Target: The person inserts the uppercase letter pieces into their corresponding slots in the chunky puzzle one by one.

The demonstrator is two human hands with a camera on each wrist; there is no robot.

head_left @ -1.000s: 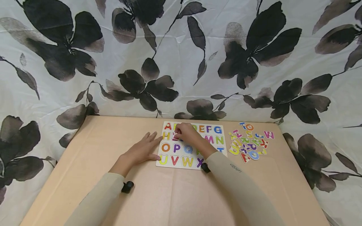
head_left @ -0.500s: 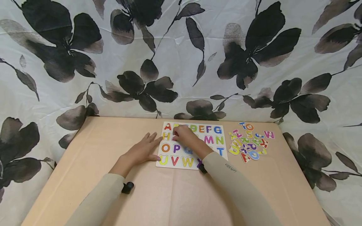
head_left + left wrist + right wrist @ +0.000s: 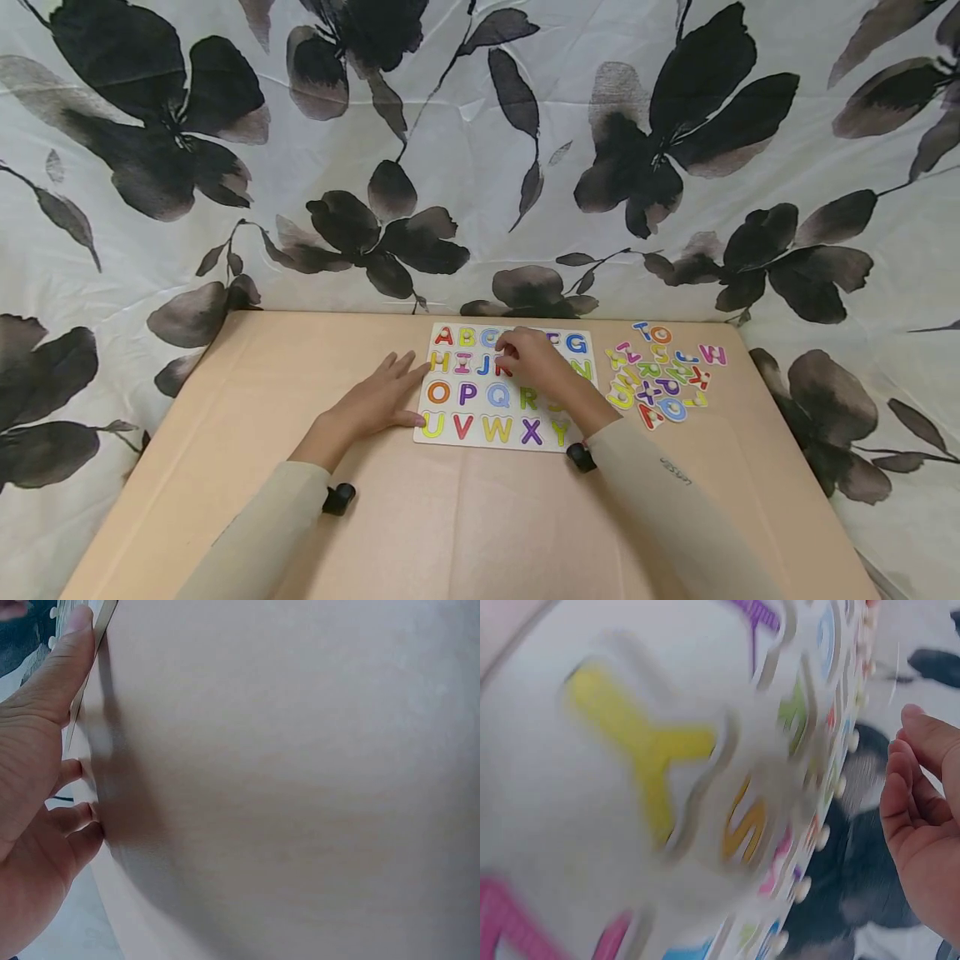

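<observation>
A white alphabet puzzle board (image 3: 447,419) with coloured letters lies on the table. My left hand (image 3: 378,392) rests at its left edge, fingers spread and thumb tip on the lower corner; the left wrist view shows that thumb (image 3: 64,656) lying along the edge. Over the board's upper middle hovers my right hand (image 3: 536,358), hiding some letters there. Its fingers (image 3: 896,795) are loosely bent with nothing visible between them in the right wrist view. A pink letter I piece (image 3: 462,363) sits in the second row, and a yellow Y (image 3: 649,746) shows close up.
To the right of the board lies a scattered group of loose letter pieces, among them a pink W (image 3: 712,355) and a blue-and-white O (image 3: 673,409). Small knobs (image 3: 823,838) stick up from the board. Behind the table (image 3: 390,517) hangs a flower-patterned cloth (image 3: 510,192).
My right hand has moved right, off the letter I, uncovering B, C, I and J. The pink I piece now sits in the board. My left hand stays put.
</observation>
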